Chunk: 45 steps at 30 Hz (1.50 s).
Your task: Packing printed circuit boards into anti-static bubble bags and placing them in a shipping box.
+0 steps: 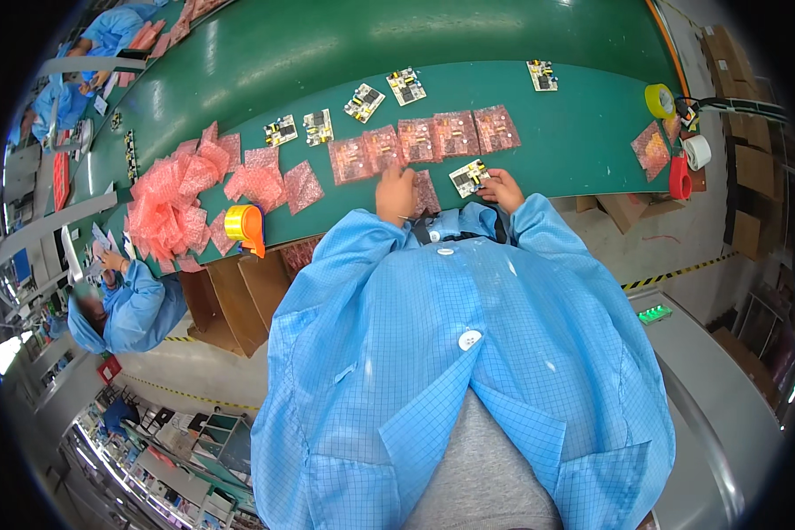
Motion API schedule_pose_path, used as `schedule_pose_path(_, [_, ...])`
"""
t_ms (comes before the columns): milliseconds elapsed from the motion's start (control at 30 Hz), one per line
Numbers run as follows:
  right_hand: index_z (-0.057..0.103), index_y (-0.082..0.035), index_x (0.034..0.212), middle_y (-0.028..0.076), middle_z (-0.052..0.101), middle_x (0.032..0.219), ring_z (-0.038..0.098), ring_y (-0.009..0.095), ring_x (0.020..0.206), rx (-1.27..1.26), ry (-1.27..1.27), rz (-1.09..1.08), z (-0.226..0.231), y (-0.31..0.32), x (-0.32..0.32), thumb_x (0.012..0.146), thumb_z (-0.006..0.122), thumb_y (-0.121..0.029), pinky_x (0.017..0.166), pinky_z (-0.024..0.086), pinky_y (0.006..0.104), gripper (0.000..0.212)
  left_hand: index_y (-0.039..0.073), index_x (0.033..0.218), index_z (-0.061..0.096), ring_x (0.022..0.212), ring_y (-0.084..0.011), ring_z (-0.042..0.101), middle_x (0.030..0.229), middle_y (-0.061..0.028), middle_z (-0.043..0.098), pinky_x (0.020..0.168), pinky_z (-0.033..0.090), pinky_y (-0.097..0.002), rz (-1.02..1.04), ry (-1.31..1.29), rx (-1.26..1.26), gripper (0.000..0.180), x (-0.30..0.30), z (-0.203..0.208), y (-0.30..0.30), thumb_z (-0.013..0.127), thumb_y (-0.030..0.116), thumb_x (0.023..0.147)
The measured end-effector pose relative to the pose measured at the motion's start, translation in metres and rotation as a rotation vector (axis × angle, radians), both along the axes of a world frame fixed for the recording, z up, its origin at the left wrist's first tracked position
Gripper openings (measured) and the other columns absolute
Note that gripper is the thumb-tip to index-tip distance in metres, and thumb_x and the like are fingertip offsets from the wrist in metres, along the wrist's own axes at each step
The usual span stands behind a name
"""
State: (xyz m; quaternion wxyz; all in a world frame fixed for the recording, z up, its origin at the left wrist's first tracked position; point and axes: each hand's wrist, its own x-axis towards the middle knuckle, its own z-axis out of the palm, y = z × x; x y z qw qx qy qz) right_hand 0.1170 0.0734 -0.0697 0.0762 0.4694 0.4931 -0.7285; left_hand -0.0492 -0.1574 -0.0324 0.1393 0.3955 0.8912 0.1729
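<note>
My right hand [503, 190] grips the right edge of a circuit board [465, 179] between thumb and fingers, near the front edge of the green table [574, 168]. Just left of that board, my left hand [396, 193] is closed on the edge of a pink bubble bag [427, 192], which the hand and sleeve partly hide. Beyond both hands lies a row of several pink bubble bags [455, 134] with boards showing through them. Farther back, several bare circuit boards [364, 102] are spread out, and one lone board [541, 76] lies toward the right.
A heap of pink bubble bags [170, 208] covers the table's left part, beside a yellow-orange tape dispenser [246, 228]. At the right end are a yellow tape roll [659, 101], a white roll [697, 152] and a red dispenser [680, 177]. Cardboard boxes [230, 300] stand below. Co-workers [132, 305] sit left.
</note>
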Motion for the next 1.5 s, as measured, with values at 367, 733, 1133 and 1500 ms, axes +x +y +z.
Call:
schedule_pose_path(367, [0.046, 0.0, 0.12, 0.011, 0.065, 0.099, 0.066, 0.019, 0.081, 0.015, 0.045, 0.081, -0.005, 0.001, 0.011, 0.085, 0.068, -0.014, 0.067, 0.054, 0.0289, 0.043, 0.01, 0.083, 0.058, 0.078, -0.0309, 0.06, 0.08, -0.01, 0.06, 0.066, 0.045, -0.0458, 0.043, 0.133, 0.219, 0.012, -0.01, 0.064, 0.007, 0.064, 0.012, 0.073])
schedule_pose_path(733, [0.056, -0.001, 0.108, 0.006, 0.066, 0.093, 0.061, 0.013, 0.079, 0.202, 0.07, 0.103, -0.011, -0.005, 0.014, 0.079, 0.074, -0.011, 0.068, 0.05, 0.0254, 0.035, 0.01, 0.097, 0.065, 0.093, -0.0354, 0.061, 0.102, -0.0151, 0.061, 0.081, 0.05, -0.0453, -0.208, -0.272, 0.063, 0.024, 0.006, 0.004, 0.003, 0.062, 0.021, 0.077])
schedule_pose_path(1133, [0.054, -0.001, 0.115, 0.007, 0.065, 0.094, 0.061, 0.013, 0.08, 0.007, 0.135, 0.043, -0.014, -0.005, 0.031, 0.081, 0.072, -0.013, 0.07, 0.051, 0.0261, 0.039, 0.004, 0.087, 0.06, 0.065, -0.0381, 0.065, 0.073, -0.019, 0.066, 0.057, 0.051, -0.0484, -0.056, -0.078, -0.099, 0.035, 0.009, -0.01, 0.015, 0.062, 0.036, 0.077])
schedule_pose_path(1500, [0.055, -0.002, 0.114, 0.005, 0.066, 0.096, 0.061, 0.012, 0.082, 0.036, 0.099, 0.12, -0.013, -0.007, 0.034, 0.084, 0.067, -0.011, 0.071, 0.048, 0.0243, 0.034, 0.004, 0.092, 0.067, 0.064, -0.0198, 0.065, 0.082, -0.0122, 0.07, 0.059, 0.053, -0.0383, 0.701, -1.488, -0.051, 0.052, -0.002, -0.023, 0.003, 0.028, 0.038, 0.096])
